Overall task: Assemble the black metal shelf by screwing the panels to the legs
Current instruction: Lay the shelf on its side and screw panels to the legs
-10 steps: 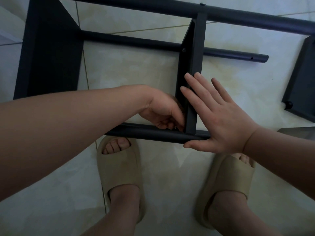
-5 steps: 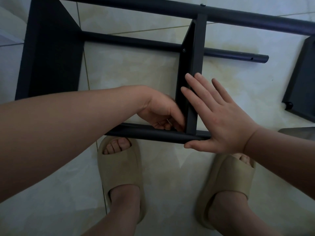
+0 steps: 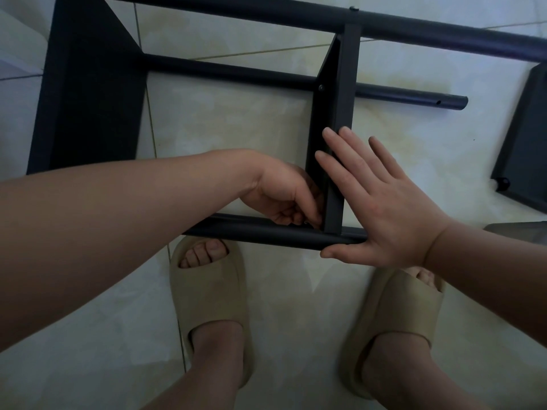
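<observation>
- Shelf frame (image 3: 236, 71) of black metal lies on its side on a pale tiled floor (image 3: 236, 137), seen from above by the person standing over it.
- Three round legs run across the view. The far leg (image 3: 444, 35) is at the top, the middle leg (image 3: 408, 97) is below it, and the near leg (image 3: 260, 232) is closest to the feet.
- At the left, a wide left panel (image 3: 88, 99) stands on edge across the legs. A narrower middle panel (image 3: 344, 84) stands on edge between the far leg and the near leg.
- The left hand (image 3: 284, 196) reaches into the corner where the middle panel meets the near leg. Its fingers are curled tight, with the tips bunched against the joint. I cannot tell whether they pinch a screw or anything else.
- The right hand (image 3: 381, 202) is flat and wide open. Its straight fingers press on the right face of the middle panel, and its thumb lies along the near leg.
- A loose panel (image 3: 524, 137) lies on the floor at the right edge, well apart from the frame.
- Each foot wears a beige slipper, the left slipper (image 3: 207, 294) and the right slipper (image 3: 402, 309), just below the near leg.
</observation>
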